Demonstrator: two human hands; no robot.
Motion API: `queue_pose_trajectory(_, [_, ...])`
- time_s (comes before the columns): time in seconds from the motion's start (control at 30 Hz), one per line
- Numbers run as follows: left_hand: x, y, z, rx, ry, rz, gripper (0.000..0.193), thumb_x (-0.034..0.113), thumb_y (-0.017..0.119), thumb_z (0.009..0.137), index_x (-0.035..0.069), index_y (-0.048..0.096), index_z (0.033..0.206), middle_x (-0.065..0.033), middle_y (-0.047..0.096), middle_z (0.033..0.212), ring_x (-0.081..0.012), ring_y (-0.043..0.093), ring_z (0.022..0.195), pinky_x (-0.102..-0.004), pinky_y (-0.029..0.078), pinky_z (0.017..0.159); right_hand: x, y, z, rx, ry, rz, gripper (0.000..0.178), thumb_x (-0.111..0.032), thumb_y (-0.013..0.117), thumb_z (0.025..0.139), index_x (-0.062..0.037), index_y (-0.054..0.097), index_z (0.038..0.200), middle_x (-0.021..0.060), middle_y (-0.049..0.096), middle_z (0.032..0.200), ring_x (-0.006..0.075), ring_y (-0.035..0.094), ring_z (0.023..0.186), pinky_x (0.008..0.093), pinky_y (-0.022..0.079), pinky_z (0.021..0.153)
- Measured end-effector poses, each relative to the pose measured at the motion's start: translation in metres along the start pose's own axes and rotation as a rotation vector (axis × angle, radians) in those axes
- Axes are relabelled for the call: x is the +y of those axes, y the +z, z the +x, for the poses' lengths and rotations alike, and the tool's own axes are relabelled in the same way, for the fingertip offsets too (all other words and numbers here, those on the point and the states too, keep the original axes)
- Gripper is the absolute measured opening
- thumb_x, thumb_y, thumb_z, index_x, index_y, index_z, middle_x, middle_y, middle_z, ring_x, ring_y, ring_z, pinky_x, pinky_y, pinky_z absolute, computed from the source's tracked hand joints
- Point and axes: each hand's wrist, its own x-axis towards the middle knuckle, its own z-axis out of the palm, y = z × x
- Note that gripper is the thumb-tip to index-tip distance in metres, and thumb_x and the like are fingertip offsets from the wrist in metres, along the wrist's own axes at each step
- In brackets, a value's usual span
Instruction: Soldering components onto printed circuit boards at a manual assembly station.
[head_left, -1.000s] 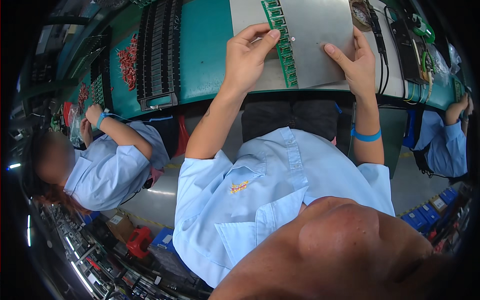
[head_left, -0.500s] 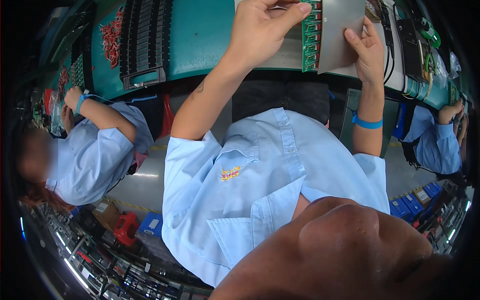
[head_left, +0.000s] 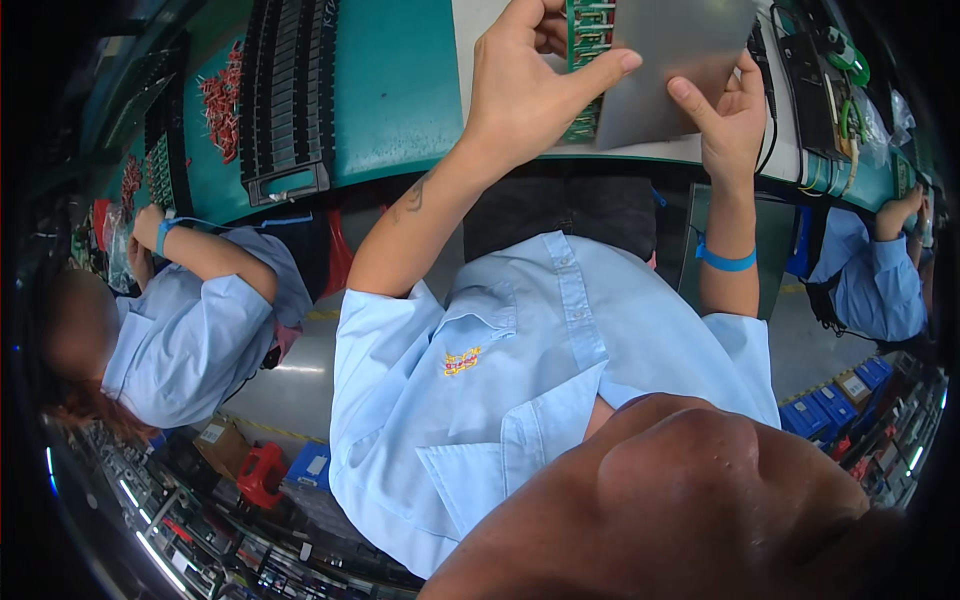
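My left hand [head_left: 530,95] grips the left side of a green circuit board [head_left: 588,60] with a row of small parts on it. Its thumb reaches over onto a flat grey plate [head_left: 665,75], while its fingers go behind the board, partly hidden. The plate lies against the board and covers its right part. At the plate's right edge, my right hand [head_left: 730,115] holds on, thumb on the front face and fingers behind. Both pieces are tilted above the front edge of the bench, and their tops run out of the picture.
A long black slotted rack [head_left: 290,100] lies on the green bench [head_left: 395,95], beside a pile of red-and-white small parts [head_left: 222,100]. At right are a black device [head_left: 810,85], cables and a green tool [head_left: 848,55]. Co-workers in blue shirts sit at both sides.
The board and plate have shifted left and tilted. My left hand has moved down from the board's top parts, its thumb now across onto the plate. My right hand keeps its hold.
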Motion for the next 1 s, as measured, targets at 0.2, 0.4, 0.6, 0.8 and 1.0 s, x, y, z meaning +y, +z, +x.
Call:
queue_pose_trajectory(0.2, [-0.024, 0.001, 0.001, -0.057, 0.282, 0.009, 0.037, 0.012, 0.074, 0.096, -0.004, 0.061, 0.127, -0.0117, 0.07, 0.102, -0.0176, 0.065, 0.09, -0.0294, 0.054, 0.085, -0.012, -0.011, -0.013, -0.075, -0.12, -0.124, 0.047, 0.002, 0.085, 0.08, -0.0003, 0.061, 0.121, 0.018, 0.073, 0.112, 0.0212, 0.072, 0.097, 0.0293, 0.058, 0.086])
queue_pose_trajectory(0.4, [-0.053, -0.003, 0.027, -0.146, 0.437, -0.22, 0.032, 0.022, 0.071, 0.099, -0.002, 0.071, 0.119, -0.0144, 0.075, 0.106, -0.0217, 0.07, 0.097, -0.034, 0.055, 0.088, -0.013, -0.012, 0.0, 0.053, -0.572, -0.32, 0.038, 0.004, 0.085, 0.076, -0.0016, 0.066, 0.109, 0.0167, 0.074, 0.105, 0.0195, 0.072, 0.089, 0.0289, 0.06, 0.077])
queue_pose_trajectory(0.6, [-0.059, -0.013, 0.046, -0.288, 0.222, -0.486, 0.042, 0.029, 0.072, 0.097, -0.003, 0.067, 0.125, -0.0168, 0.074, 0.112, -0.0271, 0.069, 0.102, -0.0381, 0.053, 0.093, 0.012, -0.026, 0.007, 0.013, -0.926, -0.603, 0.033, 0.002, 0.083, 0.071, -0.0049, 0.069, 0.1, 0.0111, 0.072, 0.099, 0.0219, 0.07, 0.084, 0.0322, 0.059, 0.075])
queue_pose_trajectory(0.8, [-0.047, -0.028, 0.059, -0.399, -0.046, -0.405, 0.056, 0.029, 0.077, 0.092, -0.006, 0.06, 0.132, -0.0206, 0.07, 0.121, -0.0334, 0.065, 0.108, -0.0423, 0.049, 0.1, 0.021, -0.007, -0.028, -0.121, -0.75, -0.741, 0.032, -0.004, 0.083, 0.067, -0.006, 0.072, 0.096, 0.0051, 0.068, 0.103, 0.0242, 0.068, 0.092, 0.0346, 0.056, 0.079])
queue_pose_trajectory(1.0, [-0.04, -0.03, 0.035, -0.423, 0.316, 0.49, 0.044, 0.037, 0.065, 0.099, 0.0, 0.071, 0.124, -0.0147, 0.076, 0.111, -0.0271, 0.071, 0.099, -0.0364, 0.053, 0.091, 0.007, 0.006, -0.055, -0.215, -0.505, -0.852, 0.033, -0.012, 0.084, 0.07, -0.0083, 0.072, 0.1, 0.0021, 0.065, 0.108, 0.0229, 0.062, 0.102, 0.0353, 0.052, 0.084])
